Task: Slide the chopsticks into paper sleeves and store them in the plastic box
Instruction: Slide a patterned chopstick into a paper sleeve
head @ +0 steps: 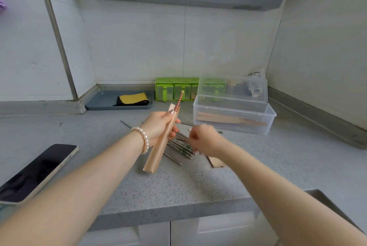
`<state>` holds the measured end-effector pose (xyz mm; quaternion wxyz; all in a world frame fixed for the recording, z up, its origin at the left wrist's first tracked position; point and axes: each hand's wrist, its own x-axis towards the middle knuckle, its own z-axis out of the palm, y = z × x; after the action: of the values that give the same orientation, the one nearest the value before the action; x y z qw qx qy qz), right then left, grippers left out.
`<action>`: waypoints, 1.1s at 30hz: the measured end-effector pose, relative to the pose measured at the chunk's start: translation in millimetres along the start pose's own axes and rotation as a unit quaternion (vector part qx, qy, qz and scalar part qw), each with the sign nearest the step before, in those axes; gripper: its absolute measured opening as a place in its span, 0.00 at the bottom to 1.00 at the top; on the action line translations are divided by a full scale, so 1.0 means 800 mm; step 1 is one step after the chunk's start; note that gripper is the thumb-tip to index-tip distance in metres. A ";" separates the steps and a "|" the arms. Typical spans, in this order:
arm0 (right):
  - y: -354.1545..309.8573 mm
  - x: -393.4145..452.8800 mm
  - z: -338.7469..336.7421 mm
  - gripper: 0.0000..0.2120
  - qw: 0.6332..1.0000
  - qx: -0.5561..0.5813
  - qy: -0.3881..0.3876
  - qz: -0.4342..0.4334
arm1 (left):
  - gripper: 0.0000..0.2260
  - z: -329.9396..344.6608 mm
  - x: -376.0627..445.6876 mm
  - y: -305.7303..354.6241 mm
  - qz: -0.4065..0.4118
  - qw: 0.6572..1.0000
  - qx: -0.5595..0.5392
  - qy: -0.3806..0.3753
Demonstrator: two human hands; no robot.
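Nearest the lens were the two bare forearms, coming in from the bottom corners over the grey countertop (198, 182). Past the fingers to the right sat the plastic box (234, 115), lid up, with a few sleeved pairs already lying flat inside.

The left hand (158, 127) had its fingers and thumb curled round a paper sleeve (161, 140). Its long axis ran diagonally: closed end down toward the camera, open end up and away, a patterned chopstick (179, 99) poking out above the thumb.

The right hand (202, 138) was blurry, fingers curled down over the loose chopsticks (179, 145) just below the left fingers. Honestly couldn't tell if it was pinching one.

What could go wrong, I reckon: the sleeve was tilted with its mouth up, so tipping it over could let the chopstick slide out, and a badly aimed second stick might crumple or tear the paper mouth.
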<state>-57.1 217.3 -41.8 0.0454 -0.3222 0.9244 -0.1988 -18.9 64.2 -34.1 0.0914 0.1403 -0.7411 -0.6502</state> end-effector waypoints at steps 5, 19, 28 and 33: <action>0.048 -0.037 -0.098 0.05 0.906 0.389 0.165 0.024 | 0.14 0.022 -0.001 0.001 0.017 0.998 0.022 -0.055; 0.135 -0.085 -0.200 0.15 0.643 0.627 0.440 -0.020 | 0.11 0.070 -0.023 0.018 0.053 0.971 0.009 -0.231; 0.112 -0.087 -0.192 0.14 0.724 0.489 0.483 -0.063 | 0.11 0.075 -0.033 0.025 0.064 0.969 0.037 -0.235; 0.104 -0.093 -0.191 0.14 0.735 0.460 0.490 -0.083 | 0.10 0.077 -0.036 0.021 0.090 0.972 0.049 -0.210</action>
<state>-78.7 374.2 62.1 -0.2883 -0.1957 0.5838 -0.7333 -12.7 133.6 -24.2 -0.0147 -0.0620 -0.7841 -0.6174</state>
